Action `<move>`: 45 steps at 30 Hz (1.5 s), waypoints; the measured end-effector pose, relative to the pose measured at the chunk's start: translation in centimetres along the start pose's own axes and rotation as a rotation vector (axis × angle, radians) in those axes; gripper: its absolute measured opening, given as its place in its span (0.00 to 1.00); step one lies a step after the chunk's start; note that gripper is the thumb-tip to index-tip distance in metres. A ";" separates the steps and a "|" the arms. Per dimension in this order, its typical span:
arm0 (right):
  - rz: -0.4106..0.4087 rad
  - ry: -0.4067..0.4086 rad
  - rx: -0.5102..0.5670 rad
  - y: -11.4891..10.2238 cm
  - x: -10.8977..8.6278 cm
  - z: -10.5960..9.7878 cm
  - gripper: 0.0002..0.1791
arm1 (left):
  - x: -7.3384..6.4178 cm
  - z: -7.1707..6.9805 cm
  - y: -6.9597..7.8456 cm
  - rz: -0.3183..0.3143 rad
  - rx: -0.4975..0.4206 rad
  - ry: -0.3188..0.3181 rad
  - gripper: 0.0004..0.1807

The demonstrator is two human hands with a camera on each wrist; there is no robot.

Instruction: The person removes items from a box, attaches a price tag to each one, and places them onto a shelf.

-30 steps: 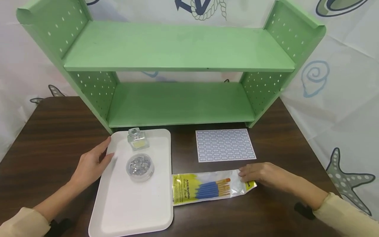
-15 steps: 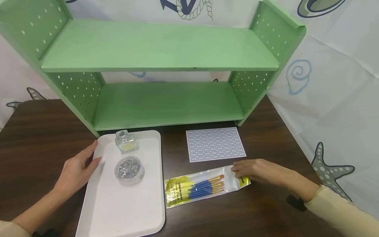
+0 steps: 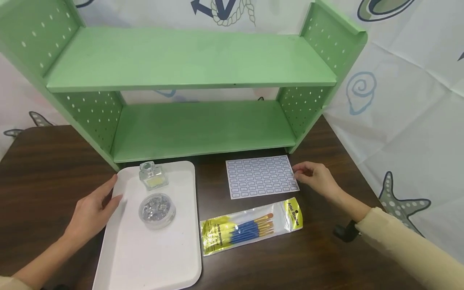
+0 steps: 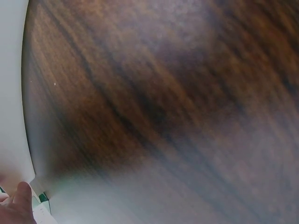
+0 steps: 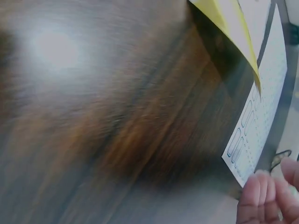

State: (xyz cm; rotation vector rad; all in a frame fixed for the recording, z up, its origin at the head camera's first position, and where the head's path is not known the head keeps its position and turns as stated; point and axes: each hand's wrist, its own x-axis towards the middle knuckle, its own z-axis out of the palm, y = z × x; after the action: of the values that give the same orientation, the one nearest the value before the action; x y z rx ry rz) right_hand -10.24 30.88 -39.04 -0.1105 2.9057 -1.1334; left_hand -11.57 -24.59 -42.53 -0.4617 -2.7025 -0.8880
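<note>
My left hand [image 3: 88, 211] holds the left rim of a white tray [image 3: 159, 262], thumb over the edge inside and the other fingers along the outside. In the tray stand a small clear glass bottle [image 3: 154, 177] and a round clear tub [image 3: 157, 209] with shiny silvery pieces. My right hand [image 3: 315, 177] is at the right edge of a white sheet of printed labels [image 3: 259, 177], fingertips right at the paper. In the right wrist view the thumb [image 5: 290, 170] stands apart from the fingers by the sheet's corner. A packet of artist brushes [image 3: 250, 227] lies just nearer.
A green two-tier shelf [image 3: 206, 125] stands behind the tray and sheet on the dark wooden table [image 3: 282, 262]. Its perforated side panel [image 3: 302, 106] rises behind the sheet. A patterned white cloth [image 3: 398, 121] hangs at the back and right.
My right hand has left the brush packet and moved up to the label sheet's right edge. The packet turned slightly earlier and its right end shows now. My left hand stays at the tray.
</note>
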 end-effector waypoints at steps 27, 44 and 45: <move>0.352 0.110 0.000 0.6 4.5 2.5 0.22 | -0.3 0.3 -0.1 0.009 0.000 0.012 0.30; 0.388 0.126 -0.063 0.2 5.0 2.8 0.17 | 0.1 0.0 0.5 -0.009 -0.010 -0.028 0.30; 0.389 0.126 -0.061 0.2 5.0 2.8 0.17 | 0.0 0.0 0.5 -0.011 -0.008 -0.034 0.30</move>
State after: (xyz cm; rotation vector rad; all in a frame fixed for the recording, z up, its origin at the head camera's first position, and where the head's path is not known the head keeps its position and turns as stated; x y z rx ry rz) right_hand -15.16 28.76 -41.17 0.5195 2.8821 -1.0155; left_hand -11.40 -24.22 -42.23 -0.4687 -2.7353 -0.9025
